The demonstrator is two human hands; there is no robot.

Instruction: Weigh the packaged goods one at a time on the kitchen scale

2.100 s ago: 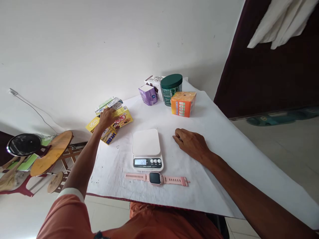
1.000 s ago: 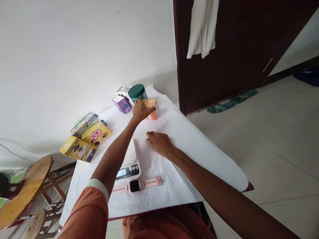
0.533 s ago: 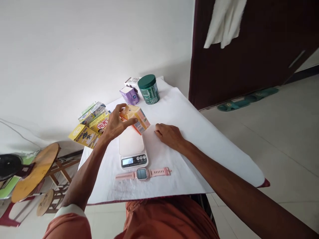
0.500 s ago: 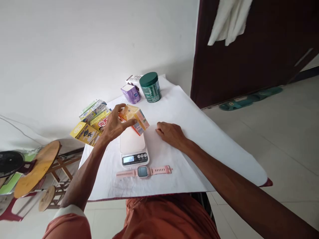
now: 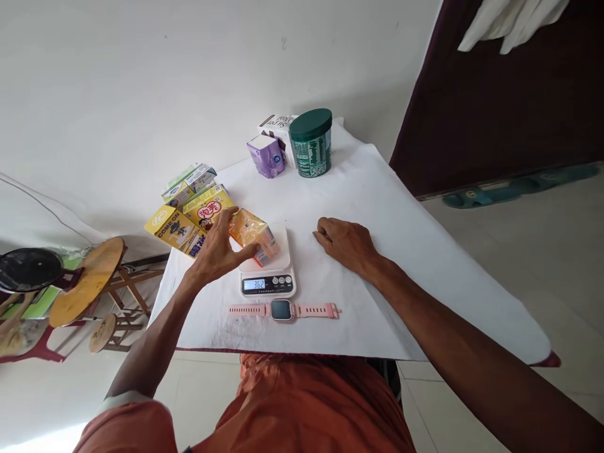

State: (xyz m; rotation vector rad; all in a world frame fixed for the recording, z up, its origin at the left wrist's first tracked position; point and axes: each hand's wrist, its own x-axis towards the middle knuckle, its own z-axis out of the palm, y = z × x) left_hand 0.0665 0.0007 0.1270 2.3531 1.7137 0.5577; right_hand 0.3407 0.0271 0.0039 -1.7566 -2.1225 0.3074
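Orange box (image 5: 251, 231) in the grip of the left hand (image 5: 218, 253), now nearer the scale (image 5: 268, 286).

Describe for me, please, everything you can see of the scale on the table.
The scale is white and looks plastic, with a flat plate behind a dark front panel that carries a lit display, seemingly reading 362, and three pale round buttons. It lies flat on the white-covered table, just beyond the pink watch. The left hand holds an orange box over its plate; contact is unclear.
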